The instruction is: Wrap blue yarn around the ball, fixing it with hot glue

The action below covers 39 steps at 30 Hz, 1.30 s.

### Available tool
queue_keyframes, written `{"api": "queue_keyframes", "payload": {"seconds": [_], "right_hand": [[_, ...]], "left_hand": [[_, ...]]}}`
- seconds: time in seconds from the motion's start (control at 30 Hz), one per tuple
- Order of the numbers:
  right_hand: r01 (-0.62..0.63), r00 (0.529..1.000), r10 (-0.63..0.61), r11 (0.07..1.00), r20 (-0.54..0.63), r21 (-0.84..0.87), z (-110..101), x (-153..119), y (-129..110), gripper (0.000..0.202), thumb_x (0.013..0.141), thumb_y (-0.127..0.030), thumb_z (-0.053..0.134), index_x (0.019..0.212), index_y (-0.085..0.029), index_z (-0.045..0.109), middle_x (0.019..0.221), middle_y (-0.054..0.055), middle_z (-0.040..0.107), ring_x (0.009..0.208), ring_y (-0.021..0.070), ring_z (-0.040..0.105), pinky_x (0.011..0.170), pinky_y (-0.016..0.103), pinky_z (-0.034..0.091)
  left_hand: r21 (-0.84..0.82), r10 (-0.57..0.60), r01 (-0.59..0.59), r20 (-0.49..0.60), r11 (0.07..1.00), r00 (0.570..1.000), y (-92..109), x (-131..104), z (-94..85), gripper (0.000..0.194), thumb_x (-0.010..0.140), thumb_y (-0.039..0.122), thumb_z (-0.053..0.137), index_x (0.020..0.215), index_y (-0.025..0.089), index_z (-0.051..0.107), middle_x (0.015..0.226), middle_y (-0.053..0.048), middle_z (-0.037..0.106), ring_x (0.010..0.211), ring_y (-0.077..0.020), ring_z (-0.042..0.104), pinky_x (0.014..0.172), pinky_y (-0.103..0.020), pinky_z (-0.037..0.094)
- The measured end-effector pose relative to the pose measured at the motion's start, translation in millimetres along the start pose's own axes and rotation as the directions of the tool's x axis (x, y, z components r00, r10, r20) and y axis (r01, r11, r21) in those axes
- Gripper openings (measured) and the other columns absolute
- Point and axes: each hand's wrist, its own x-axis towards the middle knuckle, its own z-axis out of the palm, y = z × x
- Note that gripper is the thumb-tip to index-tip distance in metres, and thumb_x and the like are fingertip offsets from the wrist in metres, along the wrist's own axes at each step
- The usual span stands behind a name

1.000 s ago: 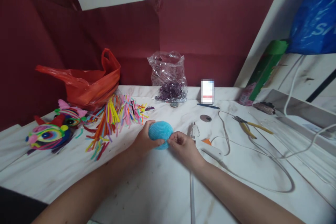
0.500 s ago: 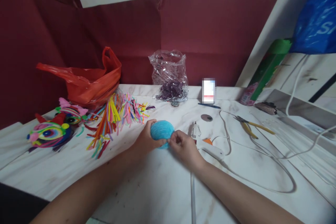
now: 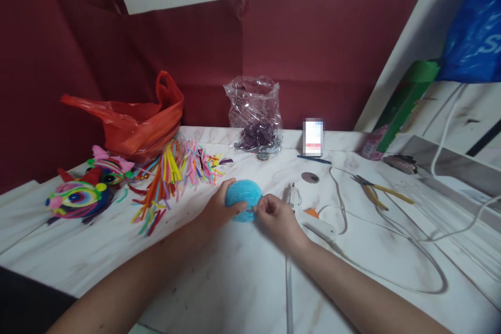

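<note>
A bright blue ball with fuzzy strands coiled around it (image 3: 243, 192) is in front of me, just over the table. My left hand (image 3: 224, 205) is closed around its left side, thumb lying across the lower front. At the ball's right edge, the fingertips of my right hand (image 3: 274, 215) are pinched together. What they pinch, if anything, is too small to make out. Close beyond that hand lies a white hot glue gun (image 3: 319, 228), its nozzle pointing away from me and its body partly hidden.
Colourful pipe cleaners (image 3: 164, 177) and two animal-face crafts (image 3: 76, 198) lie left, before a red plastic bag (image 3: 136, 125). A clear bag (image 3: 256, 115) and a phone (image 3: 313, 138) stand at the back. Yellow-handled pliers (image 3: 378, 193) and a looping white cable (image 3: 391, 229) are right.
The view has shifted slightly. My left thumb sits a little higher on the blue ball; the right hand keeps its pinch at the ball's edge.
</note>
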Motion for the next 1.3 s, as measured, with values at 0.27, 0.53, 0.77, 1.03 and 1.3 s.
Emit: {"api": "queue_keyframes", "payload": {"seconds": [0.27, 0.53, 0.77, 1.03, 1.3], "right_hand": [[-0.025, 1.0, 0.025, 1.0, -0.001, -0.003, 0.7, -2.1, -2.0, 0.018, 0.072, -0.03, 0.057, 0.061, -0.021, 0.047, 0.055, -0.006, 0.045, 0.052, 0.0106, 0.04, 0.05, 0.022, 0.032], [-0.016, 1.0, 0.016, 1.0, -0.005, 0.009, 1.2, 1.5, 3.1, 0.019, 0.073, -0.031, 0.058, 0.061, -0.021, 0.047, 0.054, -0.006, 0.045, 0.052, 0.0106, 0.04, 0.05, 0.022, 0.032], [-0.014, 1.0, 0.014, 1.0, -0.005, -0.008, 1.1, -0.1, 2.2, 0.02, 0.073, -0.031, 0.058, 0.06, -0.021, 0.046, 0.054, -0.006, 0.044, 0.052, 0.0108, 0.041, 0.05, 0.022, 0.033], [-0.019, 1.0, 0.019, 1.0, -0.011, -0.015, 0.5, -1.1, -0.9, 0.02, 0.071, -0.031, 0.058, 0.058, -0.021, 0.046, 0.053, -0.006, 0.044, 0.051, 0.0103, 0.04, 0.049, 0.022, 0.031], [-0.03, 0.999, 0.028, 0.999, 0.039, 0.033, -20.4, 8.9, -16.2, 0.027, 0.068, -0.043, 0.064, 0.06, -0.02, 0.054, 0.051, -0.004, 0.05, 0.049, 0.0117, 0.047, 0.049, 0.024, 0.038]], "left_hand": [[0.055, 0.002, 0.001, -0.061, 0.998, 0.998, -1.1, -1.8, 2.2, 0.079, 0.059, 0.046, 0.072, 0.128, 0.016, 0.045, 0.126, -0.013, 0.056, 0.114, -0.032, 0.054, 0.096, -0.043, 0.043], [0.062, -0.004, 0.007, -0.044, 0.998, 0.999, 0.7, 0.3, 1.5, 0.076, 0.062, 0.049, 0.068, 0.126, 0.015, 0.046, 0.128, -0.013, 0.055, 0.116, -0.0328, 0.052, 0.098, -0.043, 0.04], [0.039, -0.03, 0.031, -0.023, 0.999, 0.999, 4.2, 1.6, -3.0, 0.07, 0.061, 0.047, 0.067, 0.121, 0.015, 0.049, 0.123, -0.012, 0.058, 0.113, -0.0324, 0.055, 0.094, -0.041, 0.044], [0.095, -0.002, 0.0, 0.017, 0.995, 1.0, -0.9, 4.4, -7.4, 0.078, 0.054, 0.04, 0.075, 0.123, 0.017, 0.047, 0.121, -0.011, 0.058, 0.111, -0.0308, 0.055, 0.091, -0.039, 0.045], [0.127, 0.003, -0.005, 0.017, 0.992, 1.0, 3.0, 3.0, -6.9, 0.075, 0.053, 0.039, 0.075, 0.12, 0.02, 0.047, 0.117, -0.008, 0.06, 0.105, -0.0288, 0.058, 0.088, -0.039, 0.048]]}}
